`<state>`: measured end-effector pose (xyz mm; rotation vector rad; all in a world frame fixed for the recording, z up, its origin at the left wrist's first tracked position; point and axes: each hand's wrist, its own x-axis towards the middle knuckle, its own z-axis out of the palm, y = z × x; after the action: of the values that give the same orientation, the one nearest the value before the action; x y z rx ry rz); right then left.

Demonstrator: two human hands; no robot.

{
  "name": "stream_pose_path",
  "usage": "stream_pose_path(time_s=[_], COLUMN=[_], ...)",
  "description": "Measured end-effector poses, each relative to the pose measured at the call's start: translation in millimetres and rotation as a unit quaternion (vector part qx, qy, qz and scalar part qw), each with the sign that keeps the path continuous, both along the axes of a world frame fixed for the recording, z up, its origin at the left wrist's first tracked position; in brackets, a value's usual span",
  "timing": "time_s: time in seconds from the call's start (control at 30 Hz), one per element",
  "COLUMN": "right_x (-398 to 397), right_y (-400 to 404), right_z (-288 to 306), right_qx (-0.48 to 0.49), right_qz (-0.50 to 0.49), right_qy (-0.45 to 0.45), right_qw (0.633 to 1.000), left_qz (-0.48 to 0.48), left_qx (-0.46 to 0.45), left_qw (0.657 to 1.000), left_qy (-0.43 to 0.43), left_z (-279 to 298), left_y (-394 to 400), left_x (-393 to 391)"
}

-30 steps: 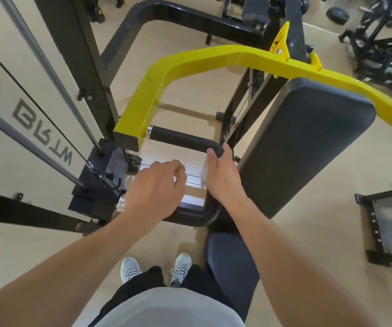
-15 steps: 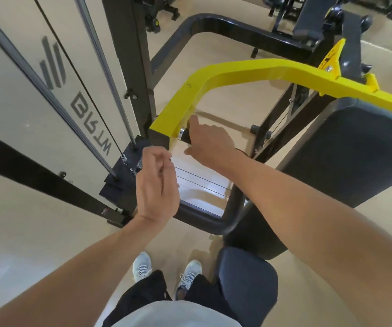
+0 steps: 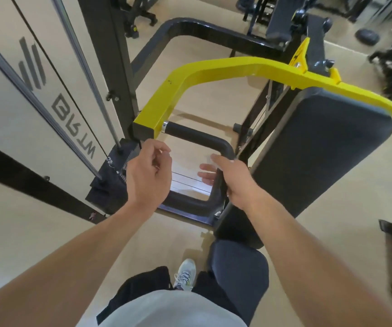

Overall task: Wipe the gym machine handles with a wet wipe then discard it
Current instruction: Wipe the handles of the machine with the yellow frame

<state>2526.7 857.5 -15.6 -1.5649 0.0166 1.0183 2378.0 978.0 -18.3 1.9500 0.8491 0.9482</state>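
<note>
both hands are held at the black handle (image 3: pixel 199 138): the right hand (image 3: pixel 233 180) is wrapped around its vertical section, a wipe (image 3: pixel 210 159) barely seen beneath; the left hand (image 3: pixel 149 175) is loosely curled, apparently empty, beside the yellow arm (image 3: pixel 166 100).

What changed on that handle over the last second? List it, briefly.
The right hand, half a second ago up on the top bar by the yellow arm, slid back down to the upright part of the black handle and wraps it. The left hand stays off the handle, loosely curled.
</note>
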Motion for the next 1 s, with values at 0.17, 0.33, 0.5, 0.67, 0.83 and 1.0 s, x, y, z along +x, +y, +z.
stream_pose_path(time_s=[0.17, 0.33, 0.5, 0.67, 0.83, 1.0], right_x=[-94.9, -139.4, -152.1, -137.1, -94.2, -59.1], right_y=[-20.9, -20.8, 69.8, 75.7, -16.6, -57.5], right_z=[-29.4, -31.5, -13.5, -3.4, -12.9, -4.1], right_qx=[-0.142, -0.299, -0.329, -0.366, -0.378, -0.313], right_qz=[-0.028, 0.183, 0.321, 0.38, 0.37, 0.456], right_qy=[-0.309, -0.679, -0.705, -0.702, -0.717, -0.721], right_qw=[0.94, 0.645, 0.539, 0.478, 0.453, 0.418], left_qz=[-0.011, 0.043, 0.082, 0.037, -0.038, -0.147], left_qx=[-0.085, -0.13, -0.218, -0.246, -0.28, -0.284], left_qw=[0.994, 0.982, 0.969, 0.968, 0.959, 0.943], left_qy=[-0.065, -0.127, -0.082, -0.025, 0.029, 0.09], left_z=[4.3, -2.7, -18.5, -25.6, -41.7, -54.4], left_y=[1.7, 4.5, 14.6, 22.1, 12.8, -17.3], left_x=[-11.4, -61.9, -116.7, -144.7, -160.3, -161.1])
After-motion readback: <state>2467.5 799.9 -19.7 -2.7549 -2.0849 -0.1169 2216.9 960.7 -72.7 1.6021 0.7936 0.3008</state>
